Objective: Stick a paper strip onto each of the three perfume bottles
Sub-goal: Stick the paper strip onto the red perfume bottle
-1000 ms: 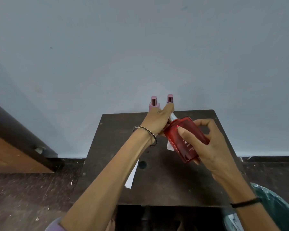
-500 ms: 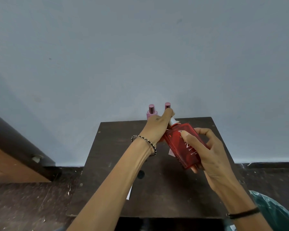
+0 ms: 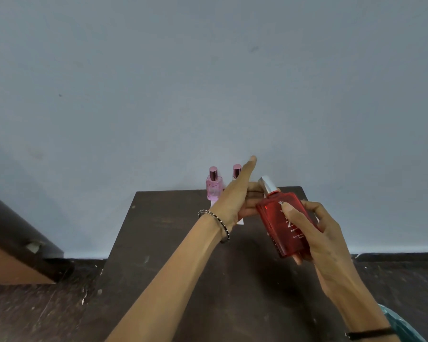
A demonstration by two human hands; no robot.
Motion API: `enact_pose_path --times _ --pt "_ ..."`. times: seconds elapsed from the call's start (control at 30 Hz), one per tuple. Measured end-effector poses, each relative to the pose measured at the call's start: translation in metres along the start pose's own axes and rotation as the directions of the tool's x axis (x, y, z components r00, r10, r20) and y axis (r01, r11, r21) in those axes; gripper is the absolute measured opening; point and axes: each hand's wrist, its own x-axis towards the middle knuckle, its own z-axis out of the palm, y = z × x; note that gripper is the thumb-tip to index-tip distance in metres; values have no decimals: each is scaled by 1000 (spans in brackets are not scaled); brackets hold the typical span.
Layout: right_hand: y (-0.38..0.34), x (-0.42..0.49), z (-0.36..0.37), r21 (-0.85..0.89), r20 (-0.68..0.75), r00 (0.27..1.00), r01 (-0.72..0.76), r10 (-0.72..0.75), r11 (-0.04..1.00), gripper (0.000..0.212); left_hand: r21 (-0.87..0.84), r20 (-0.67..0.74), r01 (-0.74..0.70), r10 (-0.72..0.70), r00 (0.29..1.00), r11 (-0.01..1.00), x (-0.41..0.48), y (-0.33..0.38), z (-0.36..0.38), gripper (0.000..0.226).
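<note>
Red perfume bottle (image 3: pixel 286 227) gripped aloft over dark table (image 3: pixel 173 243) by right hand (image 3: pixel 314 233); left hand (image 3: pixel 235 196) spread at its far side, paper strip hidden. Two pink bottles (image 3: pixel 214 185) behind. Risks: slipping glass, crooked strip.

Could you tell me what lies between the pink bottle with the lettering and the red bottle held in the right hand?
In the head view, the left hand lies between the pink bottle and the red bottle, partly hiding a second pink-capped bottle.
</note>
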Motion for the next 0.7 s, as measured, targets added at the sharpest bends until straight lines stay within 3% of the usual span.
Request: enact_pose_path --times 0.1,0.23,0.33,0.5,0.63,0.7 --pt "-1 5 -8 25 -63 998 7 -6 1000 60 -3 -21 21 -21 1000 1000 16 -11 1 56" --pt "-1 11 -13 51 -114 993 25 -19 998 57 157 -29 10 -6 1000 988 36 -31 3 23" --pt "1 14 -13 69 -125 992 35 -26 997 58 308 -40 -82 99 994 948 46 -47 3 28" --pt "3 19 -16 88 -140 989 51 -38 995 57 598 -73 -229 337 939 768 52 -53 11 31" --pt "3 20 -20 104 -145 989 58 -42 993 56 702 -61 -286 455 888 652 56 -49 17 28" --pt "3 21 -20 112 -146 988 61 -44 992 54 802 -33 -276 501 865 530 60 -49 21 27"
